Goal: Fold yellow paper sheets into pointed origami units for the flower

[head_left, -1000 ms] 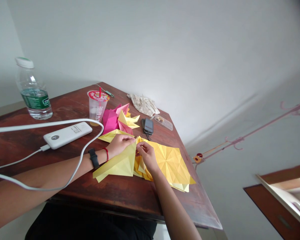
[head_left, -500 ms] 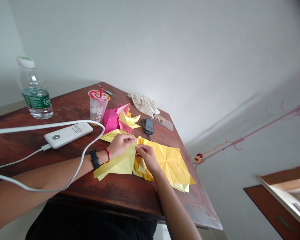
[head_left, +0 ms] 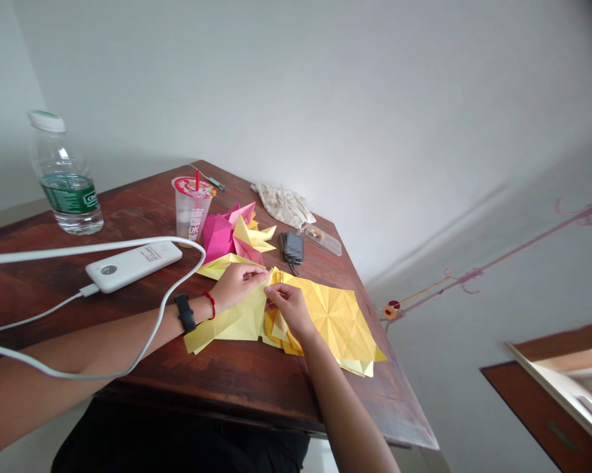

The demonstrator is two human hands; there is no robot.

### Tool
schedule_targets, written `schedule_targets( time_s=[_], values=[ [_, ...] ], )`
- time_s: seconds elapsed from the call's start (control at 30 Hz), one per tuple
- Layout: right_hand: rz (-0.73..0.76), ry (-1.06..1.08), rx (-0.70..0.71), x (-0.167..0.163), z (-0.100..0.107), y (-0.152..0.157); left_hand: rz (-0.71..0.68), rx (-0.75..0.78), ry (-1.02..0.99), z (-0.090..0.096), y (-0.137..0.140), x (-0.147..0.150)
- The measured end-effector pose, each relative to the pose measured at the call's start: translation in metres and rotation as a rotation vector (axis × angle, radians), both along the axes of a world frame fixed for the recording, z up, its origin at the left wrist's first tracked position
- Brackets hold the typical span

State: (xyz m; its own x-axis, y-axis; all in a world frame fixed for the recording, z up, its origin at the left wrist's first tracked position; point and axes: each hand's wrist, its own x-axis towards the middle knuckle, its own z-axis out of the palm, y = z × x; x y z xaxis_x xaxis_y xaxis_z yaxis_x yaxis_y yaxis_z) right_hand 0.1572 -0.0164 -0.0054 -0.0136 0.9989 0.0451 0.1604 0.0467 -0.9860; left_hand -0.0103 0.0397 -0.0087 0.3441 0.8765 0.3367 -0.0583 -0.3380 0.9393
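A pale yellow sheet of folding paper lies partly folded on the table in front of me. My left hand is closed, pinching the sheet near its upper right corner. Close beside it, my right hand pinches the same sheet's right edge with thumb and finger. To the right spreads a stack of creased, deeper yellow paper, partly under my right wrist. Behind my left hand sit folded paper pieces in magenta, pink and yellow. The exact fold between my fingertips is too small to make out.
On the left stand a water bottle and a lidded plastic cup with a red straw. A white power bank trails a cable across my left forearm. Farther back lie a small dark device, a clear case and a crumpled cloth.
Both hands keep their pinch near the sheet's corner; the right fingertips have shifted very slightly left. The view has moved a touch. Nothing else visibly differs.
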Motion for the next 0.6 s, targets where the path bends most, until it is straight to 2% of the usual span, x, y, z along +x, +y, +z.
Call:
schedule_targets(
  time_s=[0.4, 0.6],
  values=[
    [0.012, -0.082, 0.059, -0.0025, 0.0009, -0.0012, -0.008, -0.006, 0.068, 0.0042, -0.0041, -0.0004],
    [0.003, -0.066, 0.051, -0.0034, -0.0003, -0.0015, -0.062, -0.123, -0.008, 0.0036, -0.0014, 0.0005]
  ],
)
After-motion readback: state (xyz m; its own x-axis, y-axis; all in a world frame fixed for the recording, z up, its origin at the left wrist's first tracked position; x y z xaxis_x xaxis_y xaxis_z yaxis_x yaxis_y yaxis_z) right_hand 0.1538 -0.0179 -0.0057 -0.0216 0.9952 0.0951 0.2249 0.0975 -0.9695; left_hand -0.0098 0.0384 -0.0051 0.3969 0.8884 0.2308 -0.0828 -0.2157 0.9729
